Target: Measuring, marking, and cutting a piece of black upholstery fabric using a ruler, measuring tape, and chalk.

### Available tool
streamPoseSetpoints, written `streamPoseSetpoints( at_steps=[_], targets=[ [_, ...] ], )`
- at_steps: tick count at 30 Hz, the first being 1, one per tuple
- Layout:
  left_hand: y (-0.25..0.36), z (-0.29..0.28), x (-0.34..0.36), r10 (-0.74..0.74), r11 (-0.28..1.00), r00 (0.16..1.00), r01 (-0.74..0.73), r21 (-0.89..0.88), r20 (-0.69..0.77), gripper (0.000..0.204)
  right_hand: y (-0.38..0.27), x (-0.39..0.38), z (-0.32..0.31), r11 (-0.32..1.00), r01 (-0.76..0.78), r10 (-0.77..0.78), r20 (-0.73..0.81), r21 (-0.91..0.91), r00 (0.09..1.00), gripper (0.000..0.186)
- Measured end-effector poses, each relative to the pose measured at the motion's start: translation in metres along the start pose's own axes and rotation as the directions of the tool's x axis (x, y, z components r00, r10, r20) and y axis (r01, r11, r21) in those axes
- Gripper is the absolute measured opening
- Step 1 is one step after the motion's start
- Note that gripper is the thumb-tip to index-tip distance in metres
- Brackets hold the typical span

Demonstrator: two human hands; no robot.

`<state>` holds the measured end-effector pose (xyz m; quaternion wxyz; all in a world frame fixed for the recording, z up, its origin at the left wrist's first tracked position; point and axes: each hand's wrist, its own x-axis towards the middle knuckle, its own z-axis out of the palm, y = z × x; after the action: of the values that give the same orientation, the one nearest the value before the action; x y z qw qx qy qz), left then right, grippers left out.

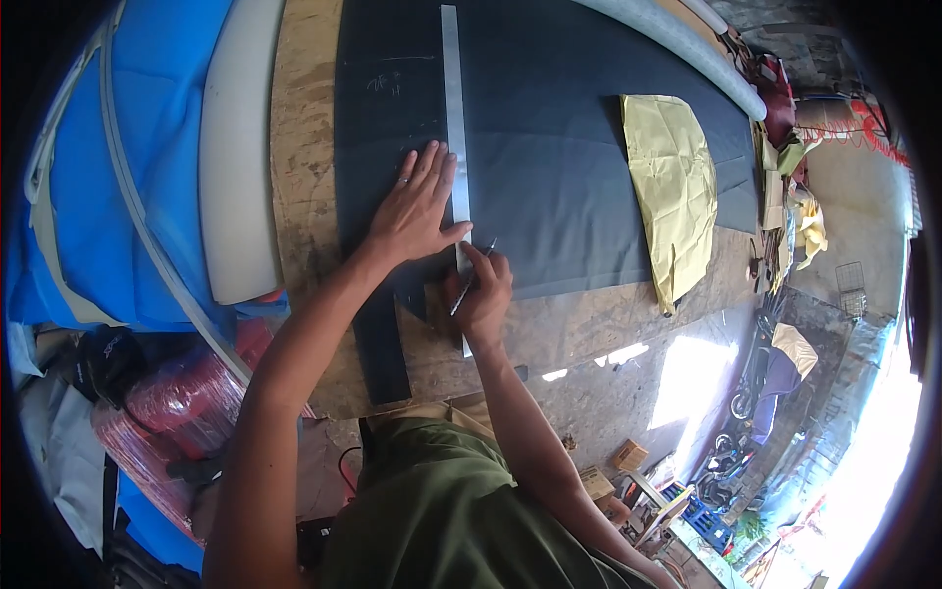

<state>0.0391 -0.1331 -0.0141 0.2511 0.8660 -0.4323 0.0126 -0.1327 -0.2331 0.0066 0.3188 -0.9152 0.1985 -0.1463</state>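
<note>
A long metal ruler (454, 108) lies lengthwise across black sheet material (549, 177) spread on a wooden table. With its fingers stretched out, my left hand (417, 211) lies flat, pressing on the sheet and the ruler's left edge. My right hand (483, 299) is closed around a slim pen (465, 286), its tip pointing up and away, by the ruler's right edge near its close end. Faint light marks (385, 83) show on the sheet left of the ruler. A black strip (378, 348) of the material hangs toward the table's near edge.
A creased yellow paper pattern (672, 187) lies on the sheet at the right. Along the far edge rests a pale roll (687, 44). Left of the wooden table (304, 187) stand a white roll (240, 147) and blue sheeting (162, 128). Plastic-wrapped red rolls (177, 412) lie at lower left.
</note>
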Motion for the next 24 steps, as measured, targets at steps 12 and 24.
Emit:
streamPoseSetpoints(
  at_steps=[12, 24],
  targets=[
    [-0.0007, 0.0011, -0.0013, -0.002, 1.000, 1.000, 0.002, -0.029, -0.016, 0.099, -0.0011, -0.0009, 0.0006, 1.000, -0.018, 0.019, 0.022, -0.012, 1.000, 0.057],
    [0.0002, -0.0009, -0.0003, -0.005, 1.000, 1.000, 0.005, -0.018, 0.002, 0.097, -0.0018, 0.0008, -0.0004, 1.000, -0.013, 0.013, 0.024, -0.020, 1.000, 0.057]
  ],
)
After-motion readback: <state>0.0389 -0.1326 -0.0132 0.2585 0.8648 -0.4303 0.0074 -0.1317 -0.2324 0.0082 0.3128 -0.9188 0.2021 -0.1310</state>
